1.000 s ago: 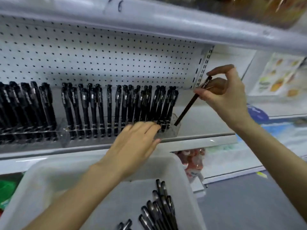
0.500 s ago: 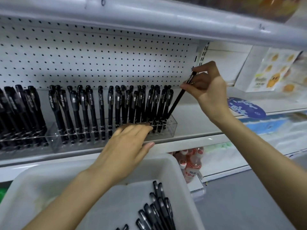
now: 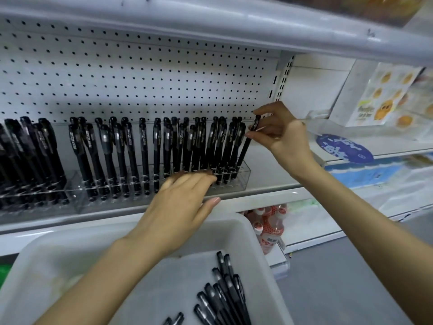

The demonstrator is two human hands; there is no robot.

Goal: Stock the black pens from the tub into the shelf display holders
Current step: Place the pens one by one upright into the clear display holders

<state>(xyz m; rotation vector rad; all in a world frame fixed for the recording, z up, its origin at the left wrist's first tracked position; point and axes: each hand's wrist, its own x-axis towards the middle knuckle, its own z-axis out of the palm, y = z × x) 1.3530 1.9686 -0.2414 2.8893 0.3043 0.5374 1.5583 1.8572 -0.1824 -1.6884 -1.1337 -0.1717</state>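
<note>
My right hand (image 3: pixel 280 134) pinches the cap end of a black pen (image 3: pixel 246 146) whose tip stands in the right end of a clear display holder (image 3: pixel 243 179) on the shelf. Several black pens (image 3: pixel 164 146) stand upright in that holder. My left hand (image 3: pixel 180 207) rests flat with straight fingers against the holder's front. A white tub (image 3: pixel 255 249) sits below, with several loose black pens (image 3: pixel 222 296) in its right part.
A second clear holder (image 3: pixel 35 193) full of black pens stands at the left. White pegboard (image 3: pixel 140 78) backs the shelf. An upper shelf (image 3: pixel 210 22) overhangs. Bottles (image 3: pixel 269 226) sit on a lower shelf, and sticker sheets (image 3: pixel 384 95) hang at right.
My right hand moved left and down, bringing the pen from a slant beside the holder to nearly upright with its tip in the holder's right end. My left hand stayed on the holder.
</note>
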